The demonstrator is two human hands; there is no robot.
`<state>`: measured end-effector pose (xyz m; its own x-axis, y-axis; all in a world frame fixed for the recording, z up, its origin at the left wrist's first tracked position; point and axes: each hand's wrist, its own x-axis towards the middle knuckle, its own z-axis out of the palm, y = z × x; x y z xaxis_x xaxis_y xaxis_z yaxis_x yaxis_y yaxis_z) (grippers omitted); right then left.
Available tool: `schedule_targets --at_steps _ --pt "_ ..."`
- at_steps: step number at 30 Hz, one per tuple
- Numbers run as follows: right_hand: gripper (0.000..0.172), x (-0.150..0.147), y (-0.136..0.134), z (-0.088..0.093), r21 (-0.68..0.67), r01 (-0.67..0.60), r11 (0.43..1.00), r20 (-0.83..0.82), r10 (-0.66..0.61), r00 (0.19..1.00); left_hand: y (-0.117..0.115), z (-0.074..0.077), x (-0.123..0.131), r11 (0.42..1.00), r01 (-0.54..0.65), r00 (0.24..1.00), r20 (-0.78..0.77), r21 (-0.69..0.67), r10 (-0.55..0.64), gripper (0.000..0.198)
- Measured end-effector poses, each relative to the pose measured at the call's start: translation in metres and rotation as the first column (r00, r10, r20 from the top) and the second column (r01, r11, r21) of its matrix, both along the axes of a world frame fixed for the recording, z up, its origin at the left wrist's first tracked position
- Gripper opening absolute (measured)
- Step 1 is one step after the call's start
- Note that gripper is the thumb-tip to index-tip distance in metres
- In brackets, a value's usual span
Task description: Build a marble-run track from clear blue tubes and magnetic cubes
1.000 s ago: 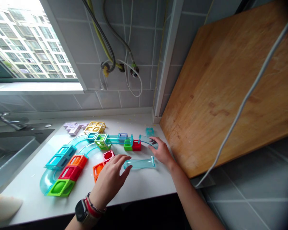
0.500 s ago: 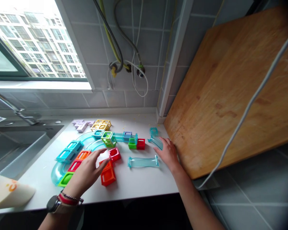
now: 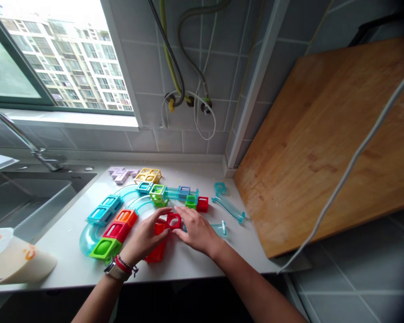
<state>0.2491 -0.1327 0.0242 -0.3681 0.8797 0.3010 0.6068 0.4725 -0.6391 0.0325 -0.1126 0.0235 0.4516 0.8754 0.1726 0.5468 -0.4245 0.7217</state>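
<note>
Both my hands meet over a small red cube [image 3: 173, 220] on the white counter [image 3: 195, 262]. My left hand [image 3: 144, 237], wearing a watch and bracelets, pinches the cube from the left and lies over orange blocks [image 3: 156, 253]. From the right, my right hand [image 3: 197, 231] closes its fingers on the same cube and covers most of a clear blue straight track piece [image 3: 220, 229]. Behind them runs a track of coloured cubes and clear blue curves [image 3: 134, 202]. A second blue track piece [image 3: 229, 207] lies free to the right.
A sink [image 3: 23, 202] with a tap [image 3: 27, 146] lies to the left, a white and orange object [image 3: 16, 260] near the front edge. A large wooden board [image 3: 323, 143] leans at the right, crossed by a white cable [image 3: 353, 157]. Purple [image 3: 121, 173] and yellow [image 3: 148, 175] pieces sit by the wall.
My right hand left the curved blue piece by the board and came left over the straight piece. The two hands now hold the small red cube together. The view shifted left.
</note>
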Motion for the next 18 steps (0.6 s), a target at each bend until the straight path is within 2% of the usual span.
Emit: schedule_targets --at_steps 3,5,7,10,12,15,18 --pt "0.058 -0.008 0.014 -0.008 -0.047 -0.037 0.998 0.04 0.039 0.998 -0.005 0.002 0.001 0.999 0.022 1.0 -0.02 0.048 -0.021 0.051" --pt "0.054 -0.008 0.013 -0.006 -0.056 -0.049 0.997 0.028 0.05 0.998 -0.005 0.002 0.001 0.997 0.021 0.999 -0.026 0.079 -0.019 0.051" --pt "0.058 -0.002 0.003 0.001 -0.031 -0.024 0.999 -0.013 0.023 1.0 -0.003 -0.001 -0.001 0.994 0.024 0.999 -0.033 0.105 -0.02 0.051" --pt "0.064 0.022 -0.016 0.014 -0.001 0.034 0.999 -0.163 -0.034 0.986 0.002 -0.006 -0.005 0.991 0.033 0.997 -0.074 0.132 -0.024 0.047" --pt "0.059 0.048 -0.022 0.017 -0.051 0.095 0.994 -0.315 -0.106 0.943 0.005 -0.003 -0.007 0.985 0.05 0.992 -0.124 0.167 -0.029 0.04" --pt "0.05 0.089 -0.012 0.009 -0.209 0.21 0.955 -0.465 -0.287 0.837 0.01 0.012 0.0 0.968 0.073 0.986 -0.162 0.238 -0.034 0.03" --pt "0.048 0.115 0.014 -0.004 -0.263 0.269 0.927 -0.421 -0.361 0.832 0.024 0.034 0.022 0.951 0.117 0.983 -0.167 0.287 -0.07 0.028"
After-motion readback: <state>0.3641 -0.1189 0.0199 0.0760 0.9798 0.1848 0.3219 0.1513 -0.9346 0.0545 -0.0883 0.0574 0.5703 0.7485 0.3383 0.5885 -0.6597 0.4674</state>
